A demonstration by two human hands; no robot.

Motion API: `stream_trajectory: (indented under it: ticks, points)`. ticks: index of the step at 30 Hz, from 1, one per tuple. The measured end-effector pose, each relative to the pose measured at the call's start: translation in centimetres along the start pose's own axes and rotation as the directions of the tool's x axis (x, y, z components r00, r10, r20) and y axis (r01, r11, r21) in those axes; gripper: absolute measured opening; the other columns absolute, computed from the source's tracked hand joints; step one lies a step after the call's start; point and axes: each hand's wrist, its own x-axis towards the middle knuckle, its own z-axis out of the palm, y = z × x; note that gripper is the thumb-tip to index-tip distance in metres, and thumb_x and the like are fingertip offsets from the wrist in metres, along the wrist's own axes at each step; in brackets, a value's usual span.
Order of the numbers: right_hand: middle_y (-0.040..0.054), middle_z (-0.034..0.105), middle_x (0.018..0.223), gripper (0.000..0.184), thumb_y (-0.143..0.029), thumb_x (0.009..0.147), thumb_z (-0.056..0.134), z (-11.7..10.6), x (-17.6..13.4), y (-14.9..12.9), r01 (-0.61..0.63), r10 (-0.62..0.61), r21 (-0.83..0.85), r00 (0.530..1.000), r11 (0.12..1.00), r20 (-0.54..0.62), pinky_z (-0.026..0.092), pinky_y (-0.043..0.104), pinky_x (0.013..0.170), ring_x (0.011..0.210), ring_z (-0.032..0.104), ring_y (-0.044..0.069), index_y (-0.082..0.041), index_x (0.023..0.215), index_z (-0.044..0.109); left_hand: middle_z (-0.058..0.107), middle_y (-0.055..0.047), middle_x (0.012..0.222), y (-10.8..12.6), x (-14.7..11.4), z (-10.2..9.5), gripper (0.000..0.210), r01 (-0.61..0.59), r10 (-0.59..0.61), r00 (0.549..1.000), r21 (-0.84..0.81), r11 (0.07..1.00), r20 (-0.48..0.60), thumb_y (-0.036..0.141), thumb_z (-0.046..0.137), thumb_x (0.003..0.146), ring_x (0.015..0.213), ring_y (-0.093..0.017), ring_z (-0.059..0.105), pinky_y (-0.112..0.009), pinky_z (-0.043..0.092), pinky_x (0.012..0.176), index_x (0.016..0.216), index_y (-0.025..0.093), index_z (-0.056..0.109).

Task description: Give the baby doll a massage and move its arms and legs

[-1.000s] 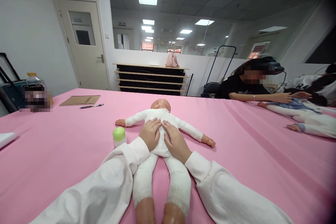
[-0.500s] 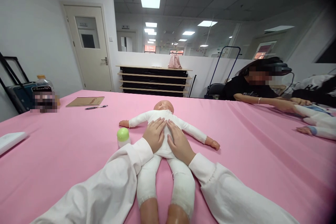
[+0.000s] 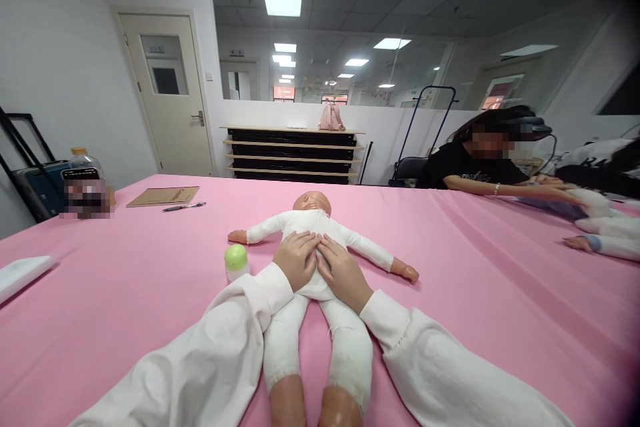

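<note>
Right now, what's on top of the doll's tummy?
The left hand and right hand rest side by side on the doll. What's under them is covered, so I can't see it.

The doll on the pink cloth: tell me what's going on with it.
A person rests the left hand and right hand on the torso of a doll in white, fingertips close together near its midline. The doll lies on the pink cloth, arms spread, legs toward the person. A green-capped bottle stands beside the left wrist. Off to the right, another person in a black top reaches over a second doll.
</note>
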Motion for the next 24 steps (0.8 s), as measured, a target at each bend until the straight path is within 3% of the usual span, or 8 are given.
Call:
stream_trajectory:
  ticks: [3,7,12,17,20,24]
  points:
    - [0.0086,0.063,0.101,0.025,-0.020,0.085,0.039,-0.22,-0.25,-0.18,0.041,-0.036,0.051,0.995,0.998,-0.090,0.046,0.037,0.089,0.099,0.056,0.020,-0.016,0.098,0.061,0.067,-0.007,0.098,0.01,-0.11,-0.06,0.028,-0.058,0.054,0.996,-0.061,0.996,-0.066,0.013,0.042,0.078,0.096,-0.018,0.059,-0.036,0.048,0.089,0.099,0.014,0.061]
    - [0.0082,0.061,0.094,0.022,-0.018,0.083,0.043,-0.26,-0.37,-0.22,0.014,0.001,0.120,0.992,0.993,-0.126,0.049,0.035,0.082,0.091,0.057,0.019,-0.017,0.095,0.061,0.066,-0.007,0.101,-0.16,-0.21,0.10,0.031,-0.113,0.104,0.990,-0.106,0.988,-0.090,0.011,0.039,0.079,0.097,-0.016,0.059,-0.032,0.049,0.089,0.103,0.013,0.059]
    - [0.0092,0.056,0.116,0.033,-0.019,0.084,0.038,0.20,-0.14,0.08,-0.033,0.041,0.108,0.996,0.994,-0.075,0.041,0.039,0.096,0.110,0.050,0.020,-0.017,0.112,0.055,0.059,-0.009,0.116,-0.43,-0.13,0.44,0.036,-0.040,0.043,0.999,-0.095,0.995,0.026,0.012,0.037,0.081,0.112,-0.017,0.051,-0.038,0.040,0.099,0.112,0.013,0.054]
    - [0.0092,0.038,0.137,0.043,-0.022,0.086,0.034,0.38,-0.04,0.06,-0.126,0.126,-0.008,0.991,0.992,0.041,0.030,0.050,0.102,0.127,0.033,0.024,-0.016,0.128,0.041,0.045,-0.007,0.132,-0.27,0.04,0.17,0.042,0.083,-0.085,0.987,0.022,0.996,0.137,0.013,0.040,0.080,0.126,-0.023,0.036,-0.053,0.030,0.101,0.122,0.018,0.047]
    - [0.0099,0.039,0.136,0.042,-0.022,0.085,0.036,0.39,-0.15,0.12,-0.114,0.114,-0.010,0.993,0.993,0.011,0.033,0.049,0.101,0.126,0.035,0.025,-0.017,0.125,0.045,0.050,-0.009,0.127,-0.43,-0.14,0.27,0.038,0.064,-0.066,0.994,0.023,0.998,0.086,0.012,0.040,0.080,0.122,-0.023,0.041,-0.052,0.033,0.100,0.116,0.016,0.052]
    - [0.0102,0.057,0.116,0.034,-0.015,0.083,0.037,0.38,-0.36,0.32,-0.015,0.023,0.070,0.993,0.997,-0.118,0.040,0.042,0.096,0.113,0.048,0.021,-0.015,0.110,0.057,0.064,-0.009,0.107,-0.98,-0.55,0.77,0.028,-0.016,0.012,0.996,-0.045,0.999,-0.088,0.010,0.042,0.079,0.107,-0.020,0.055,-0.042,0.042,0.096,0.098,0.014,0.061]
